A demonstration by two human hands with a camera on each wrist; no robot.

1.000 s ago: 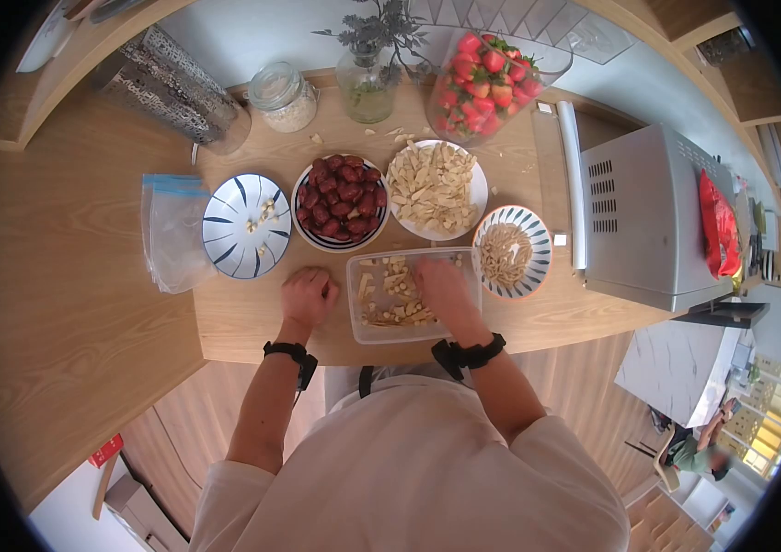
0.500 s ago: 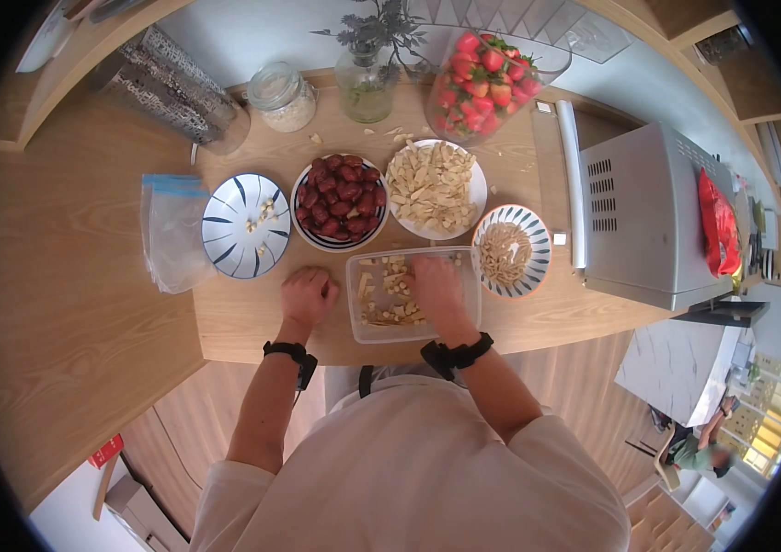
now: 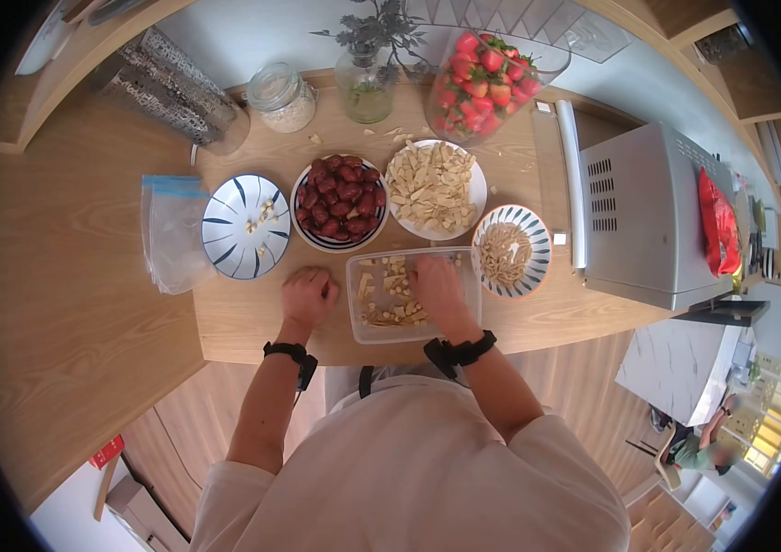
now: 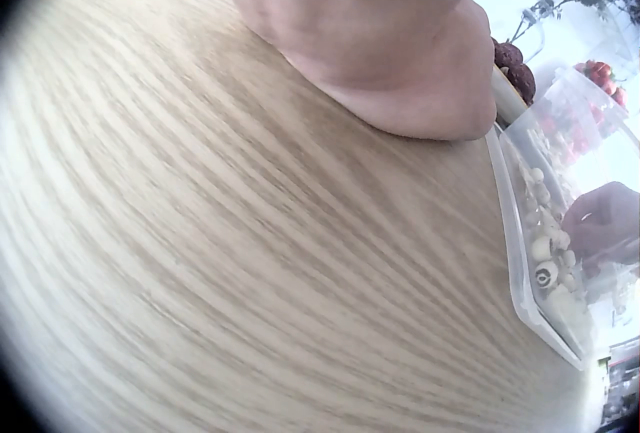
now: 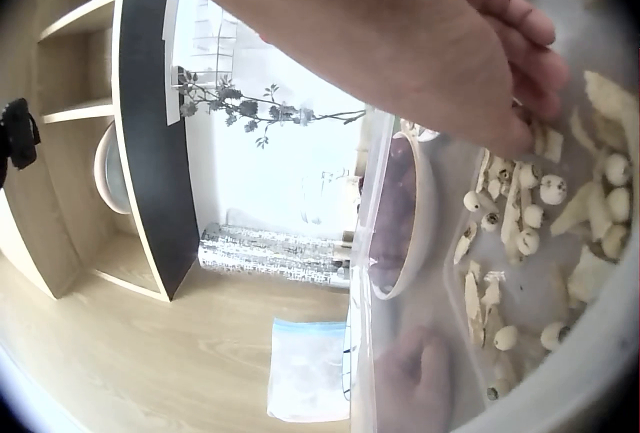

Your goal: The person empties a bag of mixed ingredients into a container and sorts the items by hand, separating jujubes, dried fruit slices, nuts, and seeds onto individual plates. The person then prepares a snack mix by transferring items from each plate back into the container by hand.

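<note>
In the head view my right hand (image 3: 438, 283) reaches down into a clear plastic box (image 3: 351, 304) of pale dried slices and round lotus seeds. Thumb and fingertips come together around a small pale slice (image 5: 547, 143) in the right wrist view. Loose lotus seeds (image 5: 553, 189) and other slices lie just beneath. To the left of the box, my left hand (image 3: 309, 296) rests idle on the wooden table, fingers loosely curled and holding nothing. A blue-striped plate (image 3: 229, 244) beyond it bears several lotus seeds (image 3: 266, 210).
Behind the box stand a bowl of red dates (image 3: 340, 198) and a white plate of dried slices (image 3: 434, 187). A striped bowl (image 3: 538, 235) of pale strips stands right, near a grey appliance (image 3: 634, 221). Plastic bags (image 3: 170, 239) lie left. A glass jar (image 3: 282, 98) and strawberry container (image 3: 484, 87) stand behind.
My right hand has shifted slightly left inside the box over the last second. The left hand stays where it was on the table.
</note>
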